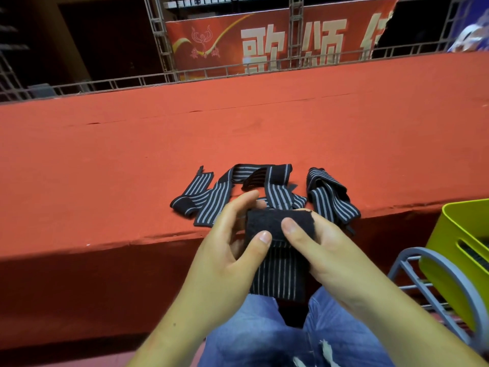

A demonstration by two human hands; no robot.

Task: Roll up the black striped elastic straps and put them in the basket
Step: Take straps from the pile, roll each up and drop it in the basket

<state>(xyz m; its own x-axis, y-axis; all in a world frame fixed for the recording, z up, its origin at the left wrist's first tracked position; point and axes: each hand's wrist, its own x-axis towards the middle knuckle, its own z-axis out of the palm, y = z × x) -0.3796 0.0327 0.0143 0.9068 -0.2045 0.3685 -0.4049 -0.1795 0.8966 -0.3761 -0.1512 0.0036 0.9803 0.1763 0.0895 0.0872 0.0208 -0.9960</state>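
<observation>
Both my left hand [230,250] and right hand [328,247] grip one striped elastic strap [277,276]; perhaps two loose straps [219,200] lie at twelve o'clock.

The straps [211,200] are showing black with thin light grey stripes, and the table [185,133] is wearing an orange-red cloth. The basket [444,234] is glowing yellow-green, the jeans [251,337] are looking blue, and the banner [230,49] is showing red with big cream letters.
</observation>
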